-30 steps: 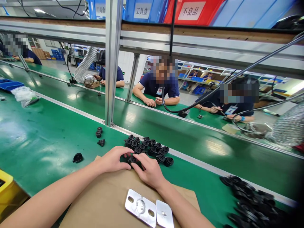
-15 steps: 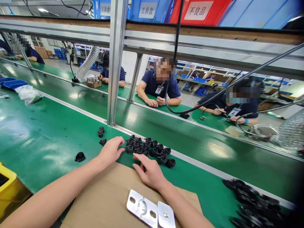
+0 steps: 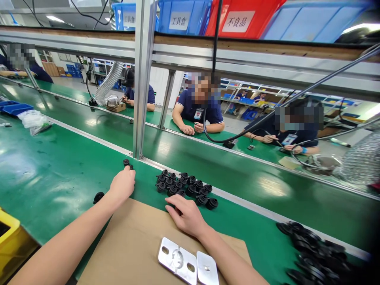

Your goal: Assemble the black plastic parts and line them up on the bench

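My left hand (image 3: 122,183) reaches to the green bench's left-middle part, fingers curled at a small black part (image 3: 131,168) that is mostly hidden. Just beyond the fingertips sits a round black cap (image 3: 126,162). Another black cap (image 3: 98,197) lies left of my forearm, partly covered by it. My right hand (image 3: 187,213) rests above the cardboard's far edge, thumb and fingers apart, holding nothing. Directly in front of it stands a cluster of stepped black caps (image 3: 178,184). On the cardboard (image 3: 130,241) lie a slotted silver metal plate (image 3: 177,259) and a smaller silver plate (image 3: 208,269).
A heap of black parts (image 3: 314,253) lies at the right. A yellow bin (image 3: 12,237) stands at the lower left, a plastic bag (image 3: 34,120) farther back. An aluminium post (image 3: 141,87) rises from the bench's rail. Several people work across the line.
My left hand has moved left from beside the cap cluster to the separate caps and closed its fingers there. My right hand has stayed nearly in place. The view has shifted slightly.
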The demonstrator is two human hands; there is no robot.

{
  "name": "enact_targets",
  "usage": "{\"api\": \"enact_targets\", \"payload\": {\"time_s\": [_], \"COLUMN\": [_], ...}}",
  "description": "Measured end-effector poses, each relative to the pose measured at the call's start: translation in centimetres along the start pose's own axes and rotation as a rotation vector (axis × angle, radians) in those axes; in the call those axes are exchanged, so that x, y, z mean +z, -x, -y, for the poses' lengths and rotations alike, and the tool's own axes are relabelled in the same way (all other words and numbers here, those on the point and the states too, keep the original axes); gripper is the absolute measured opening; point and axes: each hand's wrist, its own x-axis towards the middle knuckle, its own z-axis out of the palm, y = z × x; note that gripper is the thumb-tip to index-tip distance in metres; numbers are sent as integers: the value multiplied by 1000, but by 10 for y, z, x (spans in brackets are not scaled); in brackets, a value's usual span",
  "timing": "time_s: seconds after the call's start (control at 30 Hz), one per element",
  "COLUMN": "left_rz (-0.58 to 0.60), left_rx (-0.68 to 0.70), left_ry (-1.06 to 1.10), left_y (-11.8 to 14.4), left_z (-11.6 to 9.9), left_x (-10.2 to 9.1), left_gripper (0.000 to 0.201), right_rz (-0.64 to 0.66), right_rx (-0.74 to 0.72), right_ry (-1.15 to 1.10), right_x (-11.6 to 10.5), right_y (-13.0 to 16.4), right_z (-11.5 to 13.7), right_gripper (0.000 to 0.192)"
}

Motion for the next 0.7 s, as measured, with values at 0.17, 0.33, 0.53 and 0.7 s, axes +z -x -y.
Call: {"api": "enact_targets", "payload": {"time_s": [0.17, 0.33, 0.53, 0.7], "left_rz": [-27, -12, 245, 284], "left_rx": [8, 241, 211, 164], "left_ry": [97, 357, 1097, 1075], "left_y": [-4, 11, 38, 41], "left_z": [6, -24, -65, -68], "left_x": [-6, -5, 28, 40], "left_gripper": [15, 7, 18, 29], "right_rz": [-12, -48, -85, -114], "right_rx": [-8, 36, 3, -22], "right_ry": [0, -6, 28, 85], "right_x": [0, 2, 1, 2], "right_y": [0, 3, 2, 1], "right_z": [0, -4, -5, -4], "right_gripper": [19, 30, 55, 33]}}
